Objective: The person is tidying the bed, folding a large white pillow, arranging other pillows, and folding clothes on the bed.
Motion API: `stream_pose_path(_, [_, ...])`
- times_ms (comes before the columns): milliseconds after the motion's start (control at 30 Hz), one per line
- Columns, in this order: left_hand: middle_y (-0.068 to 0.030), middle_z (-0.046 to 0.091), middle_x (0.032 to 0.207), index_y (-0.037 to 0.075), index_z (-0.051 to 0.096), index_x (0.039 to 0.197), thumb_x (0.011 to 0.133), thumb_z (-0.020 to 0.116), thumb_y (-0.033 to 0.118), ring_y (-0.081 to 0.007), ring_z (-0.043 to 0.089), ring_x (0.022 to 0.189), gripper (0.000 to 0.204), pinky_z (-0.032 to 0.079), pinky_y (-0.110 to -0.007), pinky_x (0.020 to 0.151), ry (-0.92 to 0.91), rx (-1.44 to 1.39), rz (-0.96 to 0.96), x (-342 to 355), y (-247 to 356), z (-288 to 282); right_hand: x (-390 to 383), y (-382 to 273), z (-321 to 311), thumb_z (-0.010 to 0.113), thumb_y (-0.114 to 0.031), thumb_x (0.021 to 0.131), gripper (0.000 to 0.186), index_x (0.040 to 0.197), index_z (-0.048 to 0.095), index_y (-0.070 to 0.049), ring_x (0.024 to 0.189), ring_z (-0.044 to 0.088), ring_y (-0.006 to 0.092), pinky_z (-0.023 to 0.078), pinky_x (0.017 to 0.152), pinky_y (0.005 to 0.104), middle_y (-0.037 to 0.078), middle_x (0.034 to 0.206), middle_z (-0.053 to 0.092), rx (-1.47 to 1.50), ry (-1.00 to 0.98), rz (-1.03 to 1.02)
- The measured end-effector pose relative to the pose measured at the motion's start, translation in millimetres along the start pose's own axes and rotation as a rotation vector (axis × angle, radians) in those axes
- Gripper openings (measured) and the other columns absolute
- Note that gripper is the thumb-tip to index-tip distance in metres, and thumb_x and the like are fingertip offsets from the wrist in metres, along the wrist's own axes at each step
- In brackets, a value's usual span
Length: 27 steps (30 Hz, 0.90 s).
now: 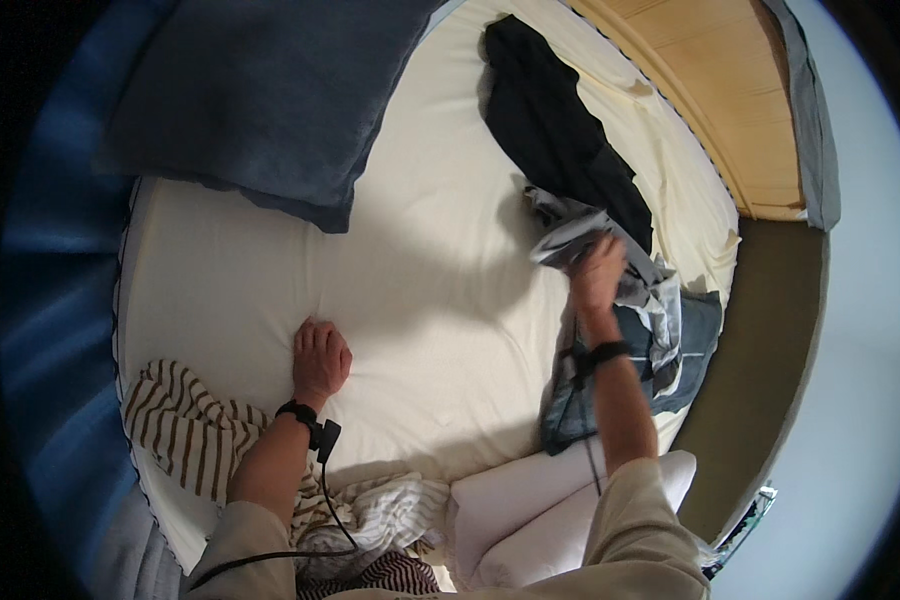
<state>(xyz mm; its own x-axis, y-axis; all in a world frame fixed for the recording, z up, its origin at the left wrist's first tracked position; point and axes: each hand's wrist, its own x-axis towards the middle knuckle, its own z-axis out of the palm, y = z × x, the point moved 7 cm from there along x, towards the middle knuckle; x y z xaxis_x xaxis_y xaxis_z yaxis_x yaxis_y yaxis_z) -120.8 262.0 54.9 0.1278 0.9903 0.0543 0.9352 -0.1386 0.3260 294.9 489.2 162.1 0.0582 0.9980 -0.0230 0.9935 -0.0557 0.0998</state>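
Observation:
At the right of the bed my right hand [598, 272] is closed on a crumpled grey cloth [568, 238], which looks like a garment; its exact kind is hard to make out. The hand is slightly blurred. A long black garment [568, 120] lies just beyond it, touching the grey cloth. Beneath my right wrist is a dark blue-grey folded fabric [572, 415], with a patterned white and grey cloth [663, 320] partly over it. My left hand [322, 360] rests palm down on the cream sheet [430, 330], its fingers slightly bent and holding nothing visible.
A large dark grey pillow [260, 100] lies at the far left. Brown-striped cloth [185, 425] sits by my left forearm. Nearest me are crumpled white cloth [395, 515] and a folded pale pink quilt [520, 500]. A wooden headboard [710, 100] borders the far right. A black cable [270, 556] trails from my left wrist.

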Motion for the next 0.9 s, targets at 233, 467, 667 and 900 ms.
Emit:
stream_pose_path(233, [-0.0107, 0.051, 0.105, 0.006, 0.053, 0.094, 0.077, 0.062, 0.016, -0.0301, 0.051, 0.105, 0.022, 0.037, -0.052, 0.101, -0.002, -0.077, 0.001, 8.3, -4.4, -2.4, 95.7, 61.1, 50.2, 0.08, -0.026, 0.07, 0.111, 0.151, 0.004, -0.023, 0.141, 0.022, 0.0342, 0.023, 0.104, 0.0682, 0.013, 0.152, 0.022, -0.048, -0.299, 0.207])
stream_pose_path(467, [-0.0127, 0.051, 0.107, 0.005, 0.052, 0.099, 0.078, 0.062, 0.017, -0.039, 0.048, 0.108, 0.027, 0.037, -0.052, 0.097, -0.021, -0.011, -0.001, -0.4, -10.3, 2.8, 101.3, 59.0, 81.1, 0.069, -0.01, 0.077, 0.081, 0.145, 0.025, -0.004, 0.126, 0.045, 0.0351, 0.034, 0.101, 0.0551, 0.019, 0.133, 0.047, 0.052, -0.132, 0.08])
stream_pose_path(667, [-0.0139, 0.05, 0.108, 0.003, 0.052, 0.101, 0.08, 0.061, 0.017, -0.0407, 0.047, 0.112, 0.026, 0.038, -0.053, 0.097, 0.015, 0.009, 0.016, 0.4, -3.6, 4.2, 50.8, 6.5, 74.1, 0.073, -0.011, 0.068, 0.061, 0.121, 0.05, 0.007, 0.099, 0.062, 0.0379, 0.047, 0.088, 0.0442, 0.025, 0.102, 0.064, 0.159, -0.111, -0.106])
stream_pose_path(900, [-0.0164, 0.05, 0.111, 0.002, 0.052, 0.102, 0.085, 0.057, 0.017, -0.0427, 0.047, 0.112, 0.024, 0.037, -0.055, 0.098, 0.06, 0.041, 0.04, -1.8, 0.2, -0.9, -128.2, -52.7, 56.6, 0.076, -0.035, 0.066, 0.041, 0.085, 0.068, 0.0, 0.076, 0.067, 0.0355, 0.055, 0.068, 0.0439, 0.021, 0.079, 0.067, 0.105, -0.501, -0.252])
